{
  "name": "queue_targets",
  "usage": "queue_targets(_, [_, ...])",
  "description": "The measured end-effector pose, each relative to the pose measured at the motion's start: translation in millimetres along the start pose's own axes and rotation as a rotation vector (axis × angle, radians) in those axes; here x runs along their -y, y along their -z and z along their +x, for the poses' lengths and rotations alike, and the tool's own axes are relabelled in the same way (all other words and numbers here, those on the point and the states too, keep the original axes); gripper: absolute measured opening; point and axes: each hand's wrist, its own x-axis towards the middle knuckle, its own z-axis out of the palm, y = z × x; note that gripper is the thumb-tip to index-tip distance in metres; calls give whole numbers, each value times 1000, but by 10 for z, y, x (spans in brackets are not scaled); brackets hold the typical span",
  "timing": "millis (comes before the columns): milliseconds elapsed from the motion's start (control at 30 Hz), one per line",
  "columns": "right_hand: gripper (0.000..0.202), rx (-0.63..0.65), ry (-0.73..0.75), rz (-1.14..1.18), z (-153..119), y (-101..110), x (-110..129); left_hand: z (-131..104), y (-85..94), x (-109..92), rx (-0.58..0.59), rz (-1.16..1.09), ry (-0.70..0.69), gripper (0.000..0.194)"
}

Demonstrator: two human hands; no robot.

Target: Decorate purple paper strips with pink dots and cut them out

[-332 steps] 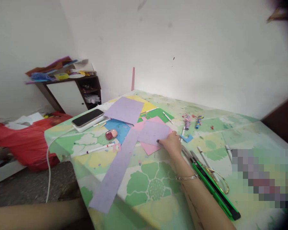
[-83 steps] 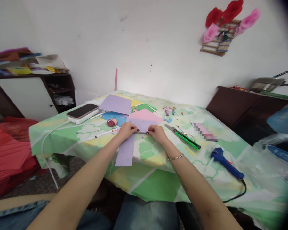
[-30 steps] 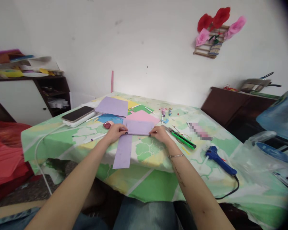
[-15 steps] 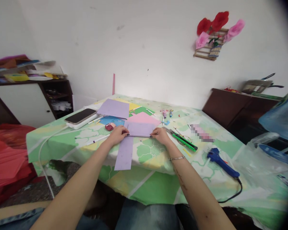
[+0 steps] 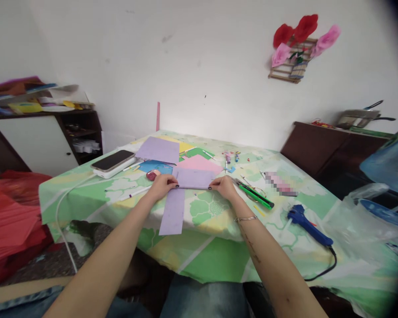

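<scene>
"Status of the lilac sheet (image 5: 195,177)?"

"Early stage, in my judgement. The near edge appears turned into a narrow fold or roll; from here I cannot tell which. The rest lies flat and looks unworked."

"State of each hand?"

"Left hand (image 5: 162,182): thumb and fingers clamped on the near-left corner. Right hand (image 5: 223,186): clamped likewise on the near-right corner."

"Position of the sheet? Take 12 o'clock as straight away from the person."

"On the table (image 5: 219,225), between the hands and touching both: at 3 o'clock from the left hand, at 9 o'clock from the right hand."

"Adjacent items, sheet as dial centre?"

"Pink paper (image 5: 200,162) at 12 o'clock, partly covered by the sheet. Lilac strip (image 5: 172,216) at 7 o'clock, running from the sheet's near edge. Green cutter (image 5: 257,196) toward 4 o'clock, near the right hand. Blue glue gun (image 5: 310,226) at 4 o'clock, well apart; no hand is on it."
</scene>
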Motion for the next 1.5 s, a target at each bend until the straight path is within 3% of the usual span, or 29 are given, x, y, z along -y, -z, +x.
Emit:
queue_targets(800, [8, 19, -4, -37, -6, 9, 7, -15, -7, 4, -4, -8, -13, 27])
queue_targets(1133, [10, 11, 28, -97, -71, 30, 122, 24, -70, 25, -85, 74, -40, 28])
queue_targets(1500, [11, -60, -191, -14, -67, -41, 93, -9, -52, 16, -46, 27, 8, 28])
